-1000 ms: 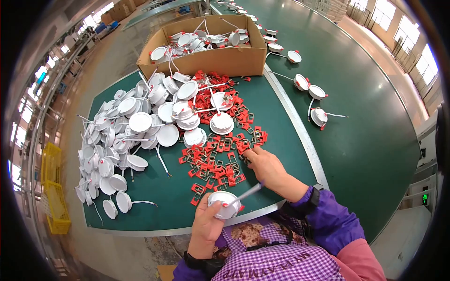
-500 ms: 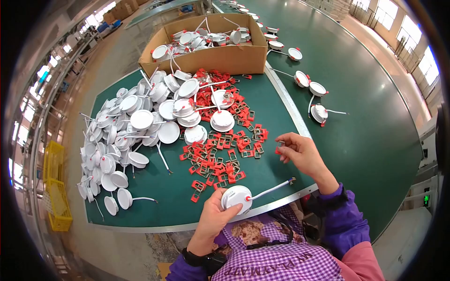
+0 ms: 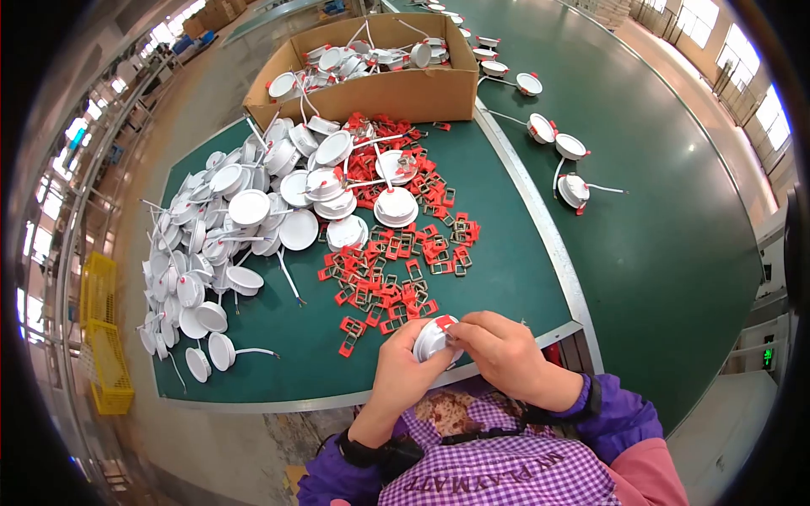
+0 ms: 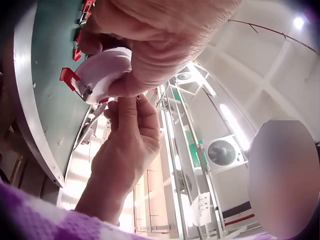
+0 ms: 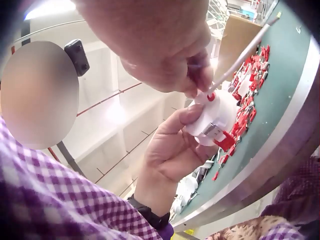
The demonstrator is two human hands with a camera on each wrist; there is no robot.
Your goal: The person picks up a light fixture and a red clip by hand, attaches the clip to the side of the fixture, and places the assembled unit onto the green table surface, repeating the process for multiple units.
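Note:
My left hand (image 3: 398, 375) grips a white round downlight (image 3: 429, 341) by its rim, low over the table's front edge. One red spring clip (image 5: 226, 141) with a coiled spring is mounted on the downlight's side. A white cable (image 5: 245, 55) leaves its back through a red grommet (image 5: 211, 96). My right hand (image 3: 506, 358) is at the opposite side of the fitting, thumb and fingers pinching a small clip that the fingertips mostly hide. Beyond both hands lies a spread of loose red clips (image 3: 380, 287) with metal frames.
A heap of white downlights (image 3: 228, 211) covers the table's left part. At the back stands a cardboard box (image 3: 363, 101) filled with more. Several finished-looking downlights (image 3: 573, 191) sit on the green conveyor (image 3: 666, 253) at right, past a metal rail (image 3: 540, 219). Yellow crates (image 3: 105, 354) stand at left.
My right hand has left the loose clips with a red clip between its fingers and come in to the downlight. The left hand has turned and tilted the downlight.

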